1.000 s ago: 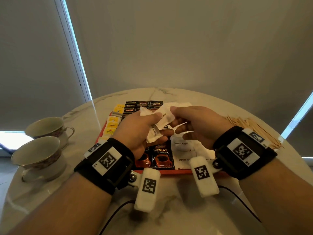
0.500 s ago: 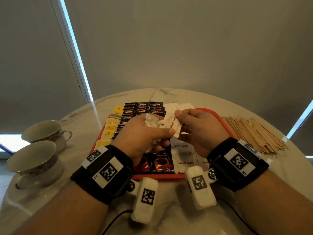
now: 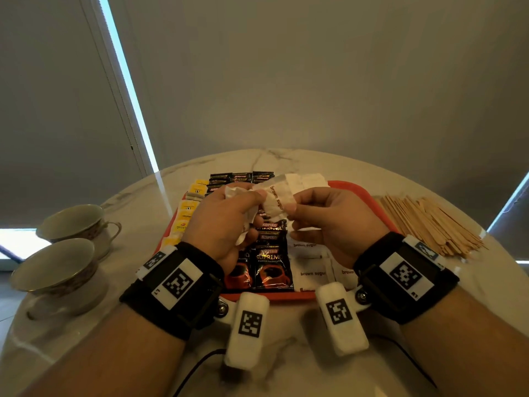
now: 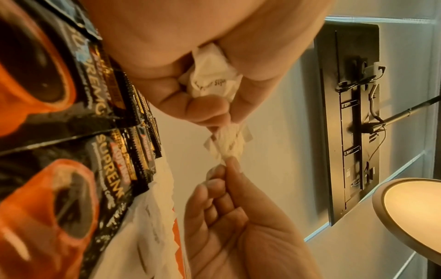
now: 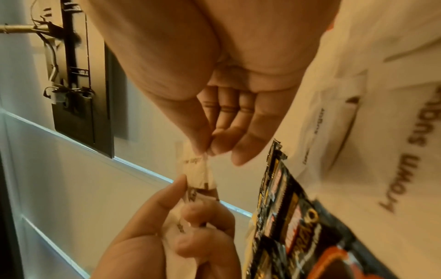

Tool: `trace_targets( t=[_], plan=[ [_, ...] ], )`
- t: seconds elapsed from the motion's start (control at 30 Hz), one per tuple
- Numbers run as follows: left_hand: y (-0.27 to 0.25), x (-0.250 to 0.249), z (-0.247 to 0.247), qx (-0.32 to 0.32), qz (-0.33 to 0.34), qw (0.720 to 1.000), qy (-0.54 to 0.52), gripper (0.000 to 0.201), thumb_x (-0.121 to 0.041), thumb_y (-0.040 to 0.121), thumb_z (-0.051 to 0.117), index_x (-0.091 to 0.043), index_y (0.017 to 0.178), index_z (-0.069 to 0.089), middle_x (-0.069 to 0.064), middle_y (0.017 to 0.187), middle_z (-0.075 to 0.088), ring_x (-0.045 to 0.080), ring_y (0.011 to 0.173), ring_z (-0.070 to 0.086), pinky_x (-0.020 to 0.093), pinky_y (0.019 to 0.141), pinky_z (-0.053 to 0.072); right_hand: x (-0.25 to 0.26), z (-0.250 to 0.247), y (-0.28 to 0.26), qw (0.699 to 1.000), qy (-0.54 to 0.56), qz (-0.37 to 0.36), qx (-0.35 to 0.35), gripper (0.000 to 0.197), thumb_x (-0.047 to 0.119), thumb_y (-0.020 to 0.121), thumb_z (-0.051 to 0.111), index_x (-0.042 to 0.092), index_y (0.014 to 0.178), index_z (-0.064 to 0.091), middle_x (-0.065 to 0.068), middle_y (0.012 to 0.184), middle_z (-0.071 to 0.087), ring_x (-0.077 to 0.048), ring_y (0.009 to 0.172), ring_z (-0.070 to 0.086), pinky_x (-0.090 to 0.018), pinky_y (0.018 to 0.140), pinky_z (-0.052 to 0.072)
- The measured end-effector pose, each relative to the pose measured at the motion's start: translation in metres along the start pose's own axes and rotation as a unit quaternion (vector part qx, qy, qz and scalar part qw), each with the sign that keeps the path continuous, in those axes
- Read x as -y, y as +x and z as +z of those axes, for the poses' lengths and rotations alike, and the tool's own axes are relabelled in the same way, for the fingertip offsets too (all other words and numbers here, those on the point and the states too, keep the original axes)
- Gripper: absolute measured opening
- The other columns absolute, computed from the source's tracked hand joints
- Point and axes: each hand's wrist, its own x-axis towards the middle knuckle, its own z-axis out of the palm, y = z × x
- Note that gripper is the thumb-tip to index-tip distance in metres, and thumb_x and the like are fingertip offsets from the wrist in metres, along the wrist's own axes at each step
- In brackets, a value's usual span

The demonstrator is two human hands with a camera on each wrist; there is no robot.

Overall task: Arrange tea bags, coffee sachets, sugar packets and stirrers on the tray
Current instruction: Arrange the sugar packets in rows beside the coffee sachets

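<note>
Our left hand clutches a bunch of sugar packets. Our right hand pinches one packet between both hands, above the tray.

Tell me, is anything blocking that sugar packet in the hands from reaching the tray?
Nothing visible does. The right hand pinches one sugar packet directly above the red tray, where other sugar packets already lie; the left hand grips a bunch beside it.
</note>
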Motion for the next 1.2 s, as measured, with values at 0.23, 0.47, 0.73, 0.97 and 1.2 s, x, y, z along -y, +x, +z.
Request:
trace_targets(
  t=[0.23, 0.47, 0.73, 0.97, 1.2],
  plan=[
    [0.000, 0.005, 0.004, 0.012, -0.027, 0.999, 0.016, 0.010, -0.013, 0.094, 0.074, -0.018, 0.102, 0.069, 0.008, 0.086, 0.070, 0.013, 0.060, 0.059, 0.023, 0.043, 0.043, 0.001, -0.003, 0.004, 0.995, 0.073, -0.006, -0.072, 0.008, 0.010, 0.095, 0.068, 0.005, 0.101, 0.069, -0.012, 0.092, 0.075, -0.020, 0.079, 0.072, -0.036, 0.071, 0.061],
    [-0.003, 0.007, 0.004, 0.034, -0.037, 0.999, 0.011, 0.009, -0.020, 0.097, 0.072, -0.015, 0.104, 0.071, 0.004, 0.084, 0.077, 0.011, 0.061, 0.061, 0.023, 0.046, 0.045, 0.011, -0.010, -0.001, 0.994, 0.073, 0.025, -0.074, 0.017, -0.007, 0.088, 0.069, 0.001, 0.103, 0.068, -0.013, 0.087, 0.072, -0.020, 0.070, 0.071, -0.032, 0.069, 0.063],
    [0.000, 0.005, 0.001, 0.033, -0.032, 0.999, 0.023, 0.004, -0.019, 0.098, 0.070, -0.017, 0.101, 0.071, 0.005, 0.091, 0.078, 0.012, 0.065, 0.061, 0.023, 0.046, 0.045, 0.019, -0.065, -0.014, 0.980, 0.033, 0.109, -0.162, 0.018, -0.008, 0.087, 0.067, 0.002, 0.100, 0.065, -0.024, 0.103, 0.074, -0.027, 0.082, 0.070, -0.033, 0.069, 0.060],
    [-0.002, 0.007, 0.002, 0.036, -0.032, 0.998, 0.029, 0.006, -0.020, 0.097, 0.071, -0.016, 0.102, 0.071, 0.006, 0.092, 0.077, 0.013, 0.066, 0.060, 0.023, 0.045, 0.045, 0.006, -0.075, -0.024, 0.967, -0.010, 0.187, -0.171, 0.033, -0.009, 0.083, 0.070, -0.003, 0.115, 0.066, -0.023, 0.116, 0.071, -0.027, 0.084, 0.067, -0.030, 0.060, 0.056],
    [-0.001, 0.006, 0.002, 0.031, -0.042, 0.998, 0.020, 0.008, -0.019, 0.097, 0.071, -0.015, 0.104, 0.071, 0.007, 0.091, 0.077, 0.013, 0.065, 0.059, 0.022, 0.045, 0.045, 0.001, -0.076, -0.022, 0.958, -0.061, 0.208, -0.189, 0.028, -0.009, 0.082, 0.072, -0.003, 0.108, 0.069, -0.013, 0.084, 0.068, -0.018, 0.066, 0.058, -0.028, 0.061, 0.051]
  ],
)
